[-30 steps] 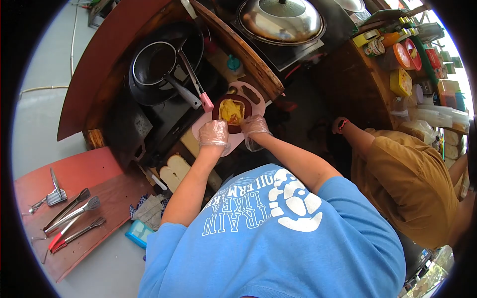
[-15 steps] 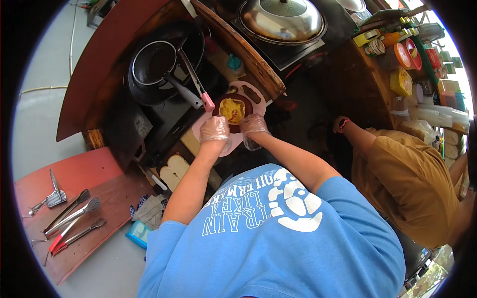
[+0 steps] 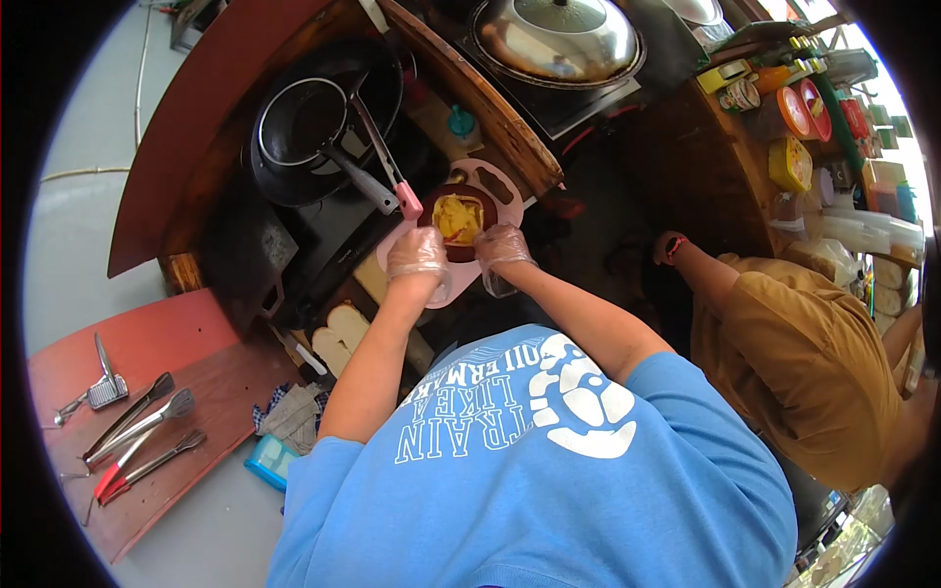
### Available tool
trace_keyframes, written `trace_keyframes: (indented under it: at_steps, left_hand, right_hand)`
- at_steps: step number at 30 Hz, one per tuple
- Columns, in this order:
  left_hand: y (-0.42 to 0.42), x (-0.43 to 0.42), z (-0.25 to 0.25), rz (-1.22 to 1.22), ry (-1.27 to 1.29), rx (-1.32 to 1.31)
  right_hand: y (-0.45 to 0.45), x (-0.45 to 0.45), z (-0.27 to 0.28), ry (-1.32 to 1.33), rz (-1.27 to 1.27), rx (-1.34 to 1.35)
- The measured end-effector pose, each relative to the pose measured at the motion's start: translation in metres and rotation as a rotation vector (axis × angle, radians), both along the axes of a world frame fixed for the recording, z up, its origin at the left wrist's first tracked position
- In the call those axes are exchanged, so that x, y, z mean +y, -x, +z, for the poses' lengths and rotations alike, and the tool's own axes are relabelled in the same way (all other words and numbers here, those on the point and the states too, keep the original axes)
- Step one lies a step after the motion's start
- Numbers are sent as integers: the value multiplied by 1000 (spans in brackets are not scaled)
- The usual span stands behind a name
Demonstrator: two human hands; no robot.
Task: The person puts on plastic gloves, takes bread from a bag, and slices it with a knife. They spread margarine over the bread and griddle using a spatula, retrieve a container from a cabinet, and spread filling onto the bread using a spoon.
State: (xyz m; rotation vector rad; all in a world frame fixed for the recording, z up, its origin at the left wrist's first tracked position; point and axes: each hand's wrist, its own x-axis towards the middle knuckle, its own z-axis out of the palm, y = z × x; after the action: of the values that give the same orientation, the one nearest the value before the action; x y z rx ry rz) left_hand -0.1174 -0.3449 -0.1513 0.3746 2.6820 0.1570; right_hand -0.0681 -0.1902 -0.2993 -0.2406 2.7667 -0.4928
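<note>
The fingers are hard to make out: clear gloves, glare and small size blur them, and the undersides of both hands are out of sight. So I cannot tell whether either hand pinches anything or merely rests; the two are apart from each other. The food [image 3: 458, 219], something yellow that seems to lie on bread, is too small to read in detail. It sits on a dark plate [image 3: 461, 254] over a pink board [image 3: 512, 208], just beyond the hands and between them. The left hand [image 3: 417, 252] is at the plate's near left side, covering part of the board; the right hand [image 3: 501, 247] is at the near right, its fingers by the food's corner, contact unclear.

The left forearm hides part of some bread slices [image 3: 339, 335]. Past the left hand, a pink-ended utensil [image 3: 408, 202] crosses the handle of a pan [image 3: 304, 122] whose inside is dark. A domed lid [image 3: 559, 49] is cut off at the top. At right, a co-worker's hand [image 3: 668, 245] fades into shadow, and the rest of that person is partly cut off.
</note>
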Motion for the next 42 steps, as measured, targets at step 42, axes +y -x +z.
trace_keyframes:
  at_steps: [42]
  left_hand:
    - [-3, -61, -130, 401, -414, -137]
  right_hand:
    - [-16, 8, 19, 145, 56, 268]
